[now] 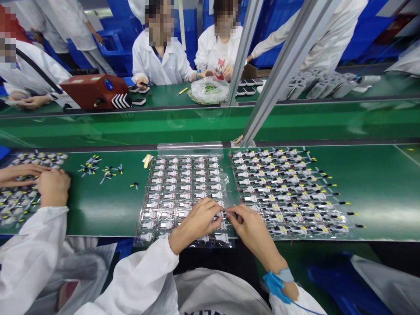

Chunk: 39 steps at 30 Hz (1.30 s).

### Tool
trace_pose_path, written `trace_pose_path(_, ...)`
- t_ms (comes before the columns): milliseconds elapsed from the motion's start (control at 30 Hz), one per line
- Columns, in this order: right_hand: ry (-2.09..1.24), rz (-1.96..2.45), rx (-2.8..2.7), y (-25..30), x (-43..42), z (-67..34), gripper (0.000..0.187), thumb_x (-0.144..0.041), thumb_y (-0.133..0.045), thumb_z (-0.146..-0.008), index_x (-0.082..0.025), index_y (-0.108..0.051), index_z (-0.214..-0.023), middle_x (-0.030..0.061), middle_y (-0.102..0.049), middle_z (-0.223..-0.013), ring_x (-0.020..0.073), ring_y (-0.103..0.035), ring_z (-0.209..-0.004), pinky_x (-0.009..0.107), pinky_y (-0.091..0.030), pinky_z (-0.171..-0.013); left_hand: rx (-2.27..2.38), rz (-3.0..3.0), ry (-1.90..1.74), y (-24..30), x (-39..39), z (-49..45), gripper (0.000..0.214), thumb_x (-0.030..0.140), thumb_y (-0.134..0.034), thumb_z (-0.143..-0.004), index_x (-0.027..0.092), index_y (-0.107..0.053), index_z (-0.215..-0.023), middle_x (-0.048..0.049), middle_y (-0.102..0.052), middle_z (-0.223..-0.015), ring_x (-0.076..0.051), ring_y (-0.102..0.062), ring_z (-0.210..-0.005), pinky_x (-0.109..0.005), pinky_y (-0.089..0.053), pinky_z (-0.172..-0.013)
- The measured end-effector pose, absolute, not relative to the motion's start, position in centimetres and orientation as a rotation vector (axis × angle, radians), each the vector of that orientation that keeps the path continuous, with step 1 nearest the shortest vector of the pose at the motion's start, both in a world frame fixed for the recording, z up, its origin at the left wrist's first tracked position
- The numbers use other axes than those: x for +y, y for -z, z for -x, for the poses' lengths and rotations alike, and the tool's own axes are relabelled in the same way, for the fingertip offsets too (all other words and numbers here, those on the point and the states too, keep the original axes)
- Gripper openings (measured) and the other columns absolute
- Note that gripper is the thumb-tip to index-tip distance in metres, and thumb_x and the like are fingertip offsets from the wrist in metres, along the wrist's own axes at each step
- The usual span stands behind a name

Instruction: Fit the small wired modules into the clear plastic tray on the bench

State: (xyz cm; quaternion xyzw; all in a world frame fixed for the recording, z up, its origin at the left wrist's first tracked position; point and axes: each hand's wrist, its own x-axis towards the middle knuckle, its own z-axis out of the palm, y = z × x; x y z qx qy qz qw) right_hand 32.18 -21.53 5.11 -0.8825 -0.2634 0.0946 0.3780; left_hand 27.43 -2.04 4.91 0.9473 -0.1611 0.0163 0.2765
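Bare left hand (199, 218) angling to two o'clock, bare right hand (248, 224) to ten-thirty; both pinching, contents too small to tell, around four o'clock on transparent plastic sheet (176, 197) carrying small white rectangular parts (186, 180).

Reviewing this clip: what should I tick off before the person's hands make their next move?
1. Left hand over the right part of the transparent tray: ok.
2. Right hand beside it, fingertips close to the left's: ok.
3. Small part held between the fingertips: cannot tell, too small and partly hidden.
4. Blue wrist strap on the right wrist: ok.
5. Tray fully on the green bench: not ok, its near edge seems to overhang.
6. Co-worker's hand apart from the person's own: ok.
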Motion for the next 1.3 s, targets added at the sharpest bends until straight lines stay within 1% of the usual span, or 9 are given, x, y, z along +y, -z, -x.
trace_pose_path(200, -0.281, 2.281, -0.658, -5.0, -21.6, -32.3, 0.021, -0.028, -0.052, -0.096, -0.021, -0.072, -0.093, 0.0033, -0.066, -0.083, 0.0167, -0.058, -0.062, 0.031, -0.042, -0.064, -0.382, -2.526, -0.136, -4.0, -2.6, -26.9, 0.014, 0.022, -0.063, -0.095, 0.02, -0.066, -0.109, -0.006, -0.07, -0.105, -0.023, -0.06, -0.103, -0.039, -0.048, -0.095)
trace_pose_path(300, -0.286, 2.289, -0.666, -5.1, -21.5, -32.3, 0.023, -0.028, -0.05, -0.096, -0.021, -0.071, -0.092, 0.0035, -0.066, -0.082, 0.0171, -0.059, -0.063, 0.031, -0.043, -0.065, -0.379, -2.524, -0.132, -3.9, -2.5, -26.9, 0.015, 0.023, -0.062, -0.096, 0.02, -0.066, -0.11, -0.0058, -0.07, -0.105, -0.023, -0.059, -0.102, -0.038, -0.048, -0.094)
trace_pose_path(433, -0.297, 2.281, -0.651, -5.2, -21.5, -32.4, 0.025, -0.031, -0.048, -0.097, -0.021, -0.071, -0.092, 0.0045, -0.067, -0.084, 0.0176, -0.06, -0.064, 0.031, -0.043, -0.064, -0.406, -2.554, -0.11, -3.9, -2.3, -27.0, 0.019, 0.026, -0.061, -0.097, 0.019, -0.066, -0.114, -0.0058, -0.068, -0.1, -0.023, -0.058, -0.099, -0.038, -0.048, -0.092)
trace_pose_path(567, -0.327, 2.271, -0.642, -5.1, -21.5, -32.7, 0.027, -0.034, -0.049, -0.097, -0.022, -0.072, -0.091, 0.0049, -0.067, -0.085, 0.0175, -0.059, -0.063, 0.03, -0.043, -0.062, -0.441, -2.58, -0.095, -3.7, -2.0, -27.4, 0.019, 0.027, -0.06, -0.098, 0.019, -0.066, -0.115, -0.0058, -0.066, -0.098, -0.023, -0.058, -0.097, -0.037, -0.048, -0.089)
trace_pose_path(700, -0.355, 2.273, -0.608, -5.0, -21.5, -32.7, 0.026, -0.036, -0.05, -0.097, -0.022, -0.073, -0.093, 0.0043, -0.066, -0.086, 0.0176, -0.058, -0.064, 0.031, -0.042, -0.064, -0.463, -2.563, -0.072, -3.6, -1.8, -27.5, 0.02, 0.027, -0.06, -0.098, 0.02, -0.066, -0.116, -0.0049, -0.066, -0.094, -0.022, -0.058, -0.096, -0.036, -0.048, -0.089)
trace_pose_path(833, -0.342, 2.275, -0.61, -4.8, -21.5, -32.5, 0.028, -0.036, -0.049, -0.098, -0.022, -0.073, -0.094, 0.004, -0.065, -0.085, 0.0173, -0.058, -0.064, 0.031, -0.041, -0.064, -0.477, -2.546, -0.087, -3.4, -1.8, -27.5, 0.021, 0.028, -0.06, -0.098, 0.02, -0.067, -0.116, -0.0051, -0.066, -0.094, -0.022, -0.058, -0.097, -0.036, -0.048, -0.088)
trace_pose_path(1000, -0.35, 2.258, -0.646, -4.7, -21.6, -32.7, 0.028, -0.036, -0.05, -0.098, -0.021, -0.073, -0.093, 0.0042, -0.065, -0.083, 0.0172, -0.059, -0.064, 0.031, -0.043, -0.064, -0.483, -2.539, -0.089, -3.3, -1.8, -27.5, 0.02, 0.028, -0.06, -0.098, 0.019, -0.067, -0.114, -0.0052, -0.066, -0.093, -0.022, -0.058, -0.095, -0.035, -0.047, -0.086)
trace_pose_path(1300, -0.33, 2.276, -0.668, -4.7, -21.5, -32.8, 0.03, -0.038, -0.049, -0.098, -0.021, -0.074, -0.092, 0.0044, -0.067, -0.082, 0.0181, -0.059, -0.063, 0.031, -0.044, -0.063, -0.531, -2.525, -0.044, -3.8, -1.8, -27.9, 0.02, 0.028, -0.055, -0.1, 0.018, -0.065, -0.114, -0.0063, -0.065, -0.093, -0.022, -0.058, -0.094, -0.034, -0.048, -0.085)
